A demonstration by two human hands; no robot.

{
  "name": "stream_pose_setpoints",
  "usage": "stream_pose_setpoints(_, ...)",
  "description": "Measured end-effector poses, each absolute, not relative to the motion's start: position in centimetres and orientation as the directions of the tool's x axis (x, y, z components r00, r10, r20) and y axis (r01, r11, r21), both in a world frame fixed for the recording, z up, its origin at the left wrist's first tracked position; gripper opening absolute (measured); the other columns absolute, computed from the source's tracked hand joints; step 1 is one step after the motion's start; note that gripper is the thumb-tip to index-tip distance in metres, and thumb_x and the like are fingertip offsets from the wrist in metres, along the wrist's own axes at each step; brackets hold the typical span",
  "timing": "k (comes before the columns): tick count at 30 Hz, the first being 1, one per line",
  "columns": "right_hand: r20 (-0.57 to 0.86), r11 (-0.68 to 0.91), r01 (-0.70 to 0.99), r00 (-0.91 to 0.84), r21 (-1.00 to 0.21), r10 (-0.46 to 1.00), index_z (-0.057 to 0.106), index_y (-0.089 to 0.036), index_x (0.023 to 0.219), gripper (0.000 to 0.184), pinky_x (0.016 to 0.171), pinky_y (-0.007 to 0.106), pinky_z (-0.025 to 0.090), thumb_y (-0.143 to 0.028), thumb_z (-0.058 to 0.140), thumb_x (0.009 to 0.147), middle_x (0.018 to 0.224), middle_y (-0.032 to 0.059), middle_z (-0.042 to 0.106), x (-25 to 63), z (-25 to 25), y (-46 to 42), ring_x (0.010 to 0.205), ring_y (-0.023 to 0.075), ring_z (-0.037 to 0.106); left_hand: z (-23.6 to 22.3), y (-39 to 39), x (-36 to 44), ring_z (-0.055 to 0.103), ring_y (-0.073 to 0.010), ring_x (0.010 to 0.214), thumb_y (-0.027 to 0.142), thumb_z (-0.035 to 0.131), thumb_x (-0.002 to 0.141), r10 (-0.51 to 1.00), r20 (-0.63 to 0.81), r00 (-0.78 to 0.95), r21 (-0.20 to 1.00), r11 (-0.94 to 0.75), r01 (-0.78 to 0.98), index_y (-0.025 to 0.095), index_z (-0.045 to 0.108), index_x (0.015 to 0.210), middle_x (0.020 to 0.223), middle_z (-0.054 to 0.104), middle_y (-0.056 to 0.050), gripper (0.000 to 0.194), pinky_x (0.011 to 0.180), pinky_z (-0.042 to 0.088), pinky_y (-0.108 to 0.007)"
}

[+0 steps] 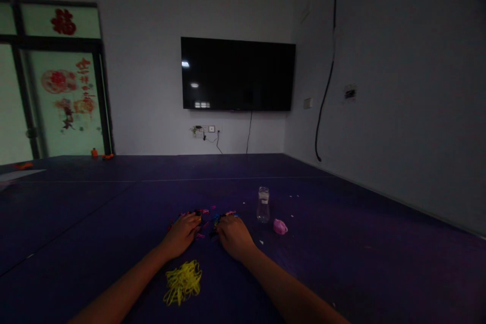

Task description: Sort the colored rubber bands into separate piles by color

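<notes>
My left hand (pixel 181 237) rests palm down over a heap of small coloured pieces (pixel 205 211), its fingers stretched forward on top of them. Close by on the right, my right hand (pixel 234 235) lies over a second small heap (pixel 217 220) with blue, pink and dark pieces. The pieces look like small bands or clips, but dim light and my fingers hide their exact kind. A few pink ones lie loose between the hands. Nearer to me, between my forearms, sits a tangled pile of yellow rubber bands (pixel 183 282).
A clear bottle (pixel 263 206) stands upright right of my right hand, with a pink, rounded object (pixel 280 227) beside it. White scraps dot the dark purple surface (pixel 341 253). Orange objects (pixel 94 153) sit at the far left edge. A television (pixel 238 75) hangs on the wall.
</notes>
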State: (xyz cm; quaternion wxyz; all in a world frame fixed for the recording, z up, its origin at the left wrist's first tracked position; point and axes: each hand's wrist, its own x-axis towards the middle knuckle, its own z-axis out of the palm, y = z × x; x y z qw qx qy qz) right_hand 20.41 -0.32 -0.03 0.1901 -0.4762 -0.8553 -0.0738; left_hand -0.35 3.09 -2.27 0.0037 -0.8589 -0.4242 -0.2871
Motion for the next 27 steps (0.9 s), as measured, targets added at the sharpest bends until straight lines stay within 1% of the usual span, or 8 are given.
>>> stream_pose_setpoints(6, 0.398, 0.535, 0.843, -0.473, -0.057, 0.786, 0.061, -0.015, 0.087, 0.027, 0.08, 0.028, 0.034, -0.019, 0.035, 0.085, 0.091, 0.0084, 0.062, 20.4, 0.0, -0.5, 0.091, 0.0182, 0.052, -1.8, 2.7, -0.3, 0.049, -0.0206, 0.111, 0.02, 0.043, 0.081, 0.728, 0.501, 0.469, 0.245, -0.638, 0.73, 0.025, 0.061, 0.106, 0.114, 0.06, -0.006, 0.031, 0.099, 0.033, -0.041)
stream_pose_setpoints(10, 0.398, 0.54, 0.84, -0.481, -0.046, 0.781, 0.061, -0.015, 0.086, 0.027, 0.08, 0.029, 0.034, -0.019, 0.034, 0.085, 0.091, 0.0081, 0.062, 20.4, 0.0, -0.6, 0.091, 0.0186, 0.052, -1.4, 2.5, -0.2, 0.05, -0.0199, 0.109, 0.021, 0.04, 0.083, 0.732, 0.505, 0.458, 0.281, -0.641, 0.714, 0.024, 0.063, 0.102, 0.113, 0.06, -0.006, 0.03, 0.098, 0.033, -0.039)
stream_pose_setpoints(15, 0.398, 0.536, 0.843, -0.474, -0.055, 0.786, 0.062, -0.015, 0.084, 0.027, 0.081, 0.028, 0.033, -0.019, 0.034, 0.085, 0.09, 0.008, 0.062, 20.4, 0.1, -0.5, 0.091, 0.0184, 0.053, -1.0, 2.5, -0.3, 0.053, -0.0177, 0.103, 0.03, 0.034, 0.086, 0.744, 0.509, 0.434, 0.42, -0.654, 0.629, 0.021, 0.062, 0.102, 0.109, 0.061, -0.006, 0.033, 0.093, 0.039, -0.034)
stream_pose_setpoints(19, 0.382, 0.537, 0.841, -0.475, -0.071, 0.793, 0.062, -0.015, 0.086, 0.028, 0.081, 0.028, 0.033, -0.019, 0.035, 0.085, 0.091, 0.0086, 0.062, 20.4, 0.2, -0.5, 0.092, 0.0182, 0.053, -1.0, 2.7, -0.5, 0.053, -0.0183, 0.103, 0.035, 0.033, 0.086, 0.784, 0.523, 0.333, 0.537, -0.607, 0.585, 0.019, 0.064, 0.098, 0.109, 0.061, -0.006, 0.037, 0.094, 0.038, -0.035)
stream_pose_setpoints(23, 0.352, 0.529, 0.846, -0.476, -0.067, 0.806, 0.062, -0.015, 0.088, 0.026, 0.081, 0.028, 0.033, -0.019, 0.036, 0.084, 0.093, 0.0087, 0.061, 20.4, 0.2, -0.4, 0.093, 0.0185, 0.052, -0.7, 2.6, -0.7, 0.053, -0.02, 0.104, 0.038, 0.036, 0.083, 0.832, 0.499, 0.243, 0.65, -0.544, 0.531, 0.019, 0.066, 0.095, 0.108, 0.062, -0.006, 0.038, 0.095, 0.036, -0.036)
stream_pose_setpoints(25, 0.353, 0.525, 0.848, -0.473, -0.064, 0.807, 0.062, -0.015, 0.088, 0.026, 0.08, 0.028, 0.034, -0.02, 0.036, 0.084, 0.094, 0.0086, 0.061, 20.4, 0.2, -0.4, 0.092, 0.0186, 0.053, -0.1, 2.5, -0.9, 0.054, -0.0205, 0.102, 0.037, 0.038, 0.08, 0.863, 0.456, 0.22, 0.699, -0.5, 0.512, 0.019, 0.068, 0.09, 0.104, 0.064, -0.005, 0.037, 0.093, 0.037, -0.035)
stream_pose_setpoints(27, 0.363, 0.525, 0.849, -0.471, -0.062, 0.804, 0.061, -0.015, 0.088, 0.027, 0.079, 0.029, 0.034, -0.02, 0.035, 0.085, 0.094, 0.0085, 0.061, 20.4, 0.2, -0.5, 0.092, 0.0188, 0.053, 1.0, 2.2, -1.0, 0.059, -0.0201, 0.091, 0.035, 0.04, 0.077, 0.9, 0.339, 0.275, 0.746, -0.435, 0.504, 0.018, 0.07, 0.08, 0.091, 0.069, -0.004, 0.034, 0.085, 0.042, -0.033)
